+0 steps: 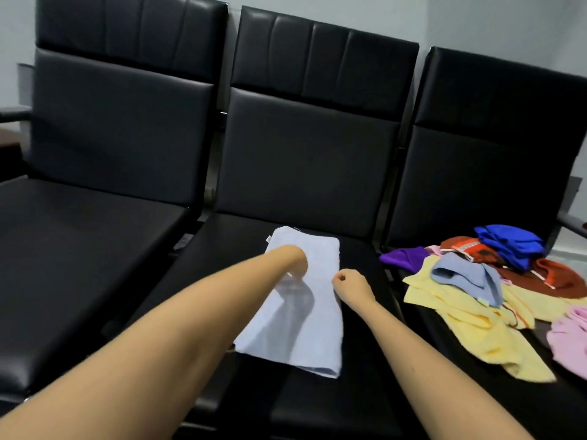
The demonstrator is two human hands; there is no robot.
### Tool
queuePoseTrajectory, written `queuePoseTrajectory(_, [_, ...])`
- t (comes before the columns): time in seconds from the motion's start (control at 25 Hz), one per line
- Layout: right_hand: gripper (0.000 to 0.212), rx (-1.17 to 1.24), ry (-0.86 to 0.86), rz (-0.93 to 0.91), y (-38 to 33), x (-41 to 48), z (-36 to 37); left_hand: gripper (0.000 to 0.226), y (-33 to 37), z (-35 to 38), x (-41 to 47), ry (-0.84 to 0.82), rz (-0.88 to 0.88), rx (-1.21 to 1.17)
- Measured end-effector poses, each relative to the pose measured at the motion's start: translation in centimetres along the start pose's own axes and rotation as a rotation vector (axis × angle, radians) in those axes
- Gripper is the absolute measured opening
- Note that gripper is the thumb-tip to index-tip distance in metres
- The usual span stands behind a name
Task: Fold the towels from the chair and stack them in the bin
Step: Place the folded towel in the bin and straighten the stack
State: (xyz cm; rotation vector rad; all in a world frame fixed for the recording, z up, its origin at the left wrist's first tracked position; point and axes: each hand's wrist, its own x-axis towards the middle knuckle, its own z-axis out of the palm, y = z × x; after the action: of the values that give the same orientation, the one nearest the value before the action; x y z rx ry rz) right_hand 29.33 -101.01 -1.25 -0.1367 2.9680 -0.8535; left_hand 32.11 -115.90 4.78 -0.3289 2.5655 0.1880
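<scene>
Black seats stand in a row against a pale wall. On the middle seat a folded blue towel lies lengthwise, with seat showing past every edge. The left grip is over its far half, fingers hidden, so I cannot tell its state. The right grip is curled at the towel's right edge; whether it pinches cloth is unclear. Loose towels are heaped on the right seat.

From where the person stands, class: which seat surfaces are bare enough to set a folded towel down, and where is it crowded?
The left seat is bare all over. The middle seat is free beside the light blue towel, toward the left seat, and along its front edge. The right seat is crowded with loose towels.
</scene>
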Motion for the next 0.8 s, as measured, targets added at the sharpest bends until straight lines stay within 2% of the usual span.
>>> queuePoseTrajectory(0.04, [0.013,0.040,-0.021,0.065,0.1,0.3,0.2,0.021,-1.0,-0.5,-0.2,0.056,-0.016,0.062])
queuePoseTrajectory(0.12, [0.009,0.157,-0.050,0.182,0.1,0.7,0.3,0.028,-3.3,-0.1,0.2,0.164,-0.094,-0.095])
queuePoseTrajectory(0.24, [0.012,0.386,-0.110,0.318,0.0,0.4,0.2,0.032,-4.5,1.6,0.0,0.079,-0.109,-0.579])
queuePoseTrajectory(0.32, [0.019,0.513,-0.129,0.389,-0.3,0.2,0.0,0.033,-5.1,1.8,0.6,0.120,-0.136,-0.939])
queuePoseTrajectory(0.48, [0.029,0.741,-0.155,0.379,-2.1,1.6,-3.5,0.026,-6.2,-1.1,1.5,0.099,-0.166,-1.368])
queuePoseTrajectory(0.6, [0.024,1.005,-0.141,0.262,-5.0,2.6,-7.0,0.007,-5.9,-5.2,0.4,0.114,0.022,-1.654])
queuePoseTrajectory(0.64, [0.024,1.077,-0.093,0.190,-5.9,3.0,-8.1,0.017,-5.6,-6.6,-0.1,0.159,0.114,-1.727])
queuePoseTrajectory(0.68, [0.025,1.138,-0.026,0.111,-6.8,3.2,-9.1,0.024,-5.3,-8.0,-0.8,0.221,0.233,-1.808])
queuePoseTrajectory(0.72, [0.027,1.195,0.049,0.036,-7.3,3.4,-10.0,0.022,-5.0,-9.2,-1.5,0.289,0.369,-1.867])
queuePoseTrajectory(0.8, [0.028,1.320,0.130,-0.058,-7.7,3.3,-11.4,0.005,-4.6,-10.2,-3.6,0.351,0.587,-1.897])
